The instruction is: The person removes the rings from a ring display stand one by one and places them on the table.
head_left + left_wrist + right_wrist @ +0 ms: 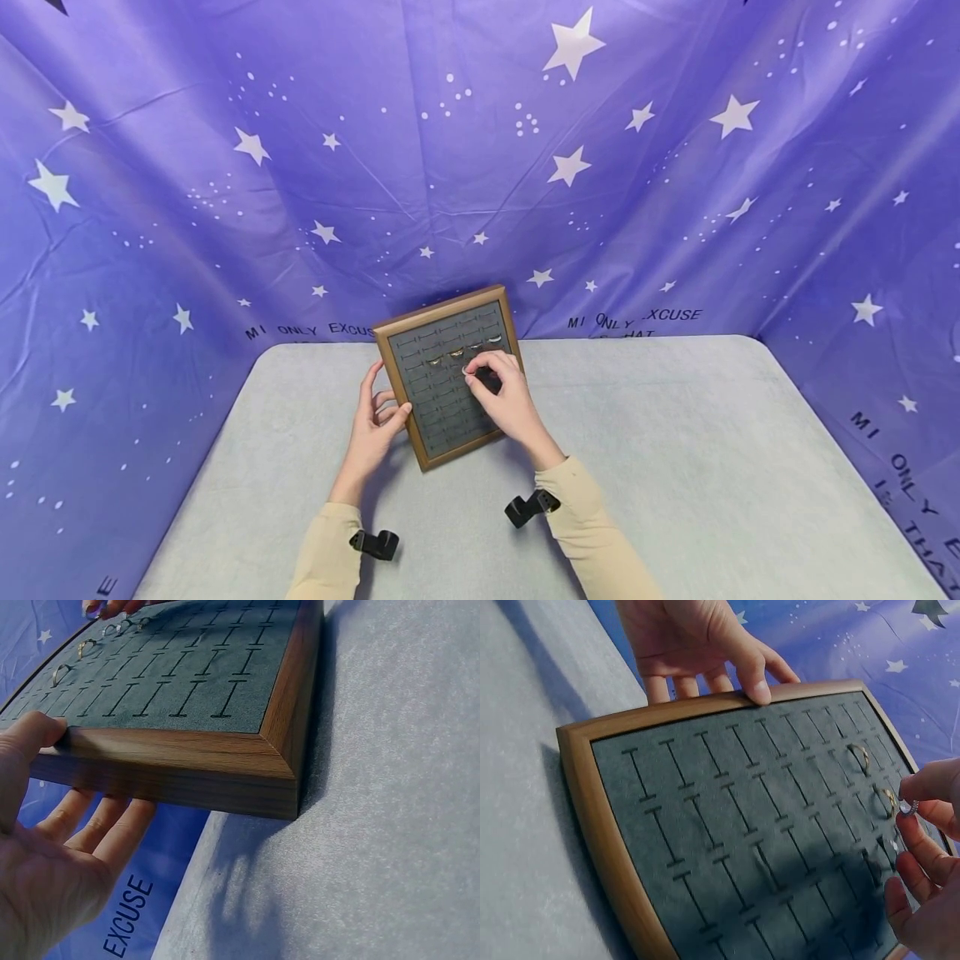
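Sleeves (330,550) over pale table (675,450), starry drape (450,183) behind

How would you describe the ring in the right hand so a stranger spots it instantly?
Toward the back of the pale table, find the wood-framed ring board. Over its grey slotted face, the right hand pinches a small silver ring. It's the only one held between fingertips; the other visible rings sit in slots.

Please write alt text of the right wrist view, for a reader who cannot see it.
The right hand pinches a small ring over a wooden-framed tray with a dark, slotted pad. Other rings stand in slots nearby. The left hand grips the frame.
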`<control>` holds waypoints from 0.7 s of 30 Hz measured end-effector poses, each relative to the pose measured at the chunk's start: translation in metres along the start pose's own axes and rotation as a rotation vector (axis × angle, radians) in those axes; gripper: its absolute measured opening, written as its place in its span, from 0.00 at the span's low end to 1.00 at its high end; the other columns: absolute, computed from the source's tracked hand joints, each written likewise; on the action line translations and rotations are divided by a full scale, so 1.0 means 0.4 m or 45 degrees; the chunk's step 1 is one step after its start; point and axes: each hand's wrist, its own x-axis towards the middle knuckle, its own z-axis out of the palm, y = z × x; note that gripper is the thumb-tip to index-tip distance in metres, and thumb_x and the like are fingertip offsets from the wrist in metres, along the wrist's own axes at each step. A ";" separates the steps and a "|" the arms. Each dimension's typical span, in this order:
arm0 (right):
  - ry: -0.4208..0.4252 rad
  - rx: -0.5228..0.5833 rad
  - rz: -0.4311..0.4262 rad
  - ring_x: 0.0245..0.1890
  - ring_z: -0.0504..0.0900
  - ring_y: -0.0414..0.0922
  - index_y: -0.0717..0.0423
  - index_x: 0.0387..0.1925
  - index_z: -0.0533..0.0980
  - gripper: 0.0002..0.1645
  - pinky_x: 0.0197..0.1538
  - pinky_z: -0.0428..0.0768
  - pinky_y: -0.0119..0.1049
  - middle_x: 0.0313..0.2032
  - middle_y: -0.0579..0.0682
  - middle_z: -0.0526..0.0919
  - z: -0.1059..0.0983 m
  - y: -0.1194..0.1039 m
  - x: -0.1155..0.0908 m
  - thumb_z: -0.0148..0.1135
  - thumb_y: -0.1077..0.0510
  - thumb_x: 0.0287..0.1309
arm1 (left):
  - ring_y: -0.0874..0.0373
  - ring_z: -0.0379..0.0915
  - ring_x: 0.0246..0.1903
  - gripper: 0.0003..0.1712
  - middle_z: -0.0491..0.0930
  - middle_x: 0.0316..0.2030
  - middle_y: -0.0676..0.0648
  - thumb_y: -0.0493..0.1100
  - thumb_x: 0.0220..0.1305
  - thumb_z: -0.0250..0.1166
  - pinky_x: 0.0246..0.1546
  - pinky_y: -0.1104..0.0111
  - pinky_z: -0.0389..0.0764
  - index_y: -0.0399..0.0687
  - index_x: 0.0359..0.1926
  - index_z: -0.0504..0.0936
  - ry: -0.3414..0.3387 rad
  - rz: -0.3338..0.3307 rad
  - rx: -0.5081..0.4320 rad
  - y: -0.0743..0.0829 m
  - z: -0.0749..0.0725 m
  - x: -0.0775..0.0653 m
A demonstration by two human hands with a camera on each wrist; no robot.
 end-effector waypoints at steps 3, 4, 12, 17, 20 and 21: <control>0.018 0.020 0.012 0.44 0.72 0.55 0.61 0.33 0.79 0.05 0.45 0.71 0.49 0.39 0.55 0.80 -0.021 -0.037 -0.005 0.65 0.71 0.55 | 0.52 0.78 0.35 0.46 0.73 0.41 0.42 0.27 0.64 0.61 0.33 0.60 0.83 0.46 0.76 0.46 -0.006 -0.003 0.007 0.003 0.002 0.000; 0.022 0.025 0.012 0.44 0.72 0.57 0.63 0.33 0.79 0.05 0.45 0.70 0.51 0.39 0.57 0.80 -0.028 -0.050 -0.006 0.64 0.72 0.54 | 0.52 0.78 0.35 0.46 0.73 0.41 0.42 0.27 0.64 0.61 0.33 0.61 0.83 0.46 0.76 0.46 -0.008 -0.004 0.009 0.003 0.002 0.000; 0.017 -0.012 0.087 0.44 0.70 0.62 0.70 0.32 0.77 0.04 0.45 0.70 0.57 0.39 0.64 0.78 -0.067 -0.070 -0.030 0.63 0.76 0.53 | 0.55 0.78 0.34 0.46 0.72 0.41 0.42 0.27 0.64 0.60 0.31 0.68 0.82 0.44 0.75 0.45 -0.018 0.007 -0.019 -0.003 0.002 -0.001; 0.041 -0.038 0.105 0.43 0.71 0.61 0.65 0.33 0.78 0.05 0.43 0.70 0.50 0.39 0.60 0.80 -0.080 0.022 -0.054 0.65 0.73 0.54 | 0.56 0.78 0.33 0.46 0.71 0.41 0.41 0.27 0.64 0.61 0.30 0.69 0.82 0.46 0.75 0.46 -0.011 -0.005 -0.046 -0.007 -0.002 0.000; 0.045 -0.054 0.127 0.43 0.72 0.58 0.61 0.33 0.79 0.05 0.42 0.71 0.47 0.39 0.55 0.81 -0.093 0.062 -0.071 0.65 0.71 0.55 | 0.56 0.78 0.33 0.46 0.70 0.41 0.40 0.26 0.64 0.61 0.29 0.69 0.82 0.46 0.75 0.46 -0.013 -0.002 -0.055 -0.007 -0.003 0.000; 0.047 -0.062 0.139 0.43 0.72 0.57 0.59 0.33 0.79 0.06 0.42 0.71 0.47 0.39 0.53 0.81 -0.098 0.069 -0.076 0.65 0.70 0.55 | 0.56 0.78 0.32 0.46 0.70 0.41 0.39 0.26 0.64 0.60 0.29 0.70 0.82 0.46 0.75 0.46 -0.015 -0.001 -0.057 -0.007 -0.002 0.001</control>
